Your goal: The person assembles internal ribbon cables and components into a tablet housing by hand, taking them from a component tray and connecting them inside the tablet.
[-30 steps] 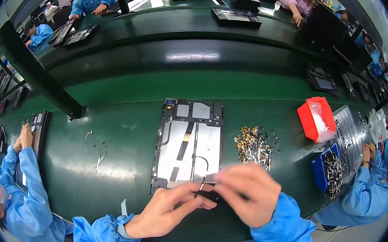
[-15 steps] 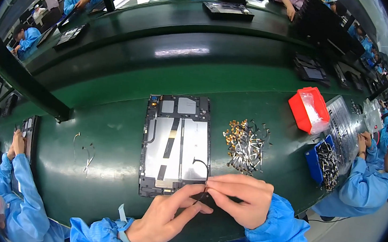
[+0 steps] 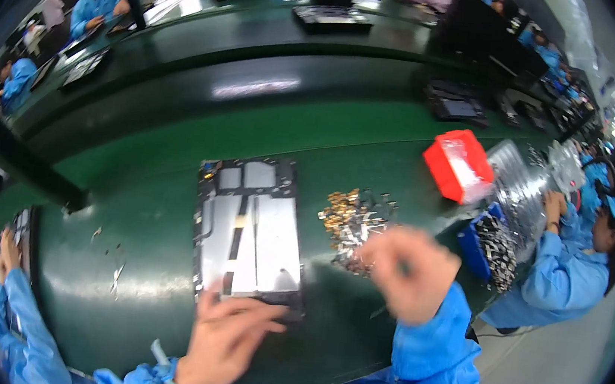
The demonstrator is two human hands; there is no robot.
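Note:
An opened tablet-like device (image 3: 278,234) lies on the green bench, silver panels up inside its black frame. My left hand (image 3: 225,337) is over its near edge, fingers spread and holding nothing visible; whether they touch the frame I cannot tell. My right hand (image 3: 413,274) is blurred, fingers curled, at the near right side of a heap of small cables (image 3: 353,219) with gold and silver ends. Motion smear hides whether it holds anything. A small dark shape near the device's lower right corner is too blurred to name.
A red bin (image 3: 449,166) with clear plastic and a blue bin (image 3: 478,247) full of small cables stand at the right, beside clear plastic trays (image 3: 515,180). A few loose cables (image 3: 117,277) lie left. A dark post (image 3: 27,151) rises at left. Co-workers sit on both sides.
My hands held a thin black cable together over the device's near edge. Now they are apart: the right has moved right to the heap, the left has opened. The whole view has shifted.

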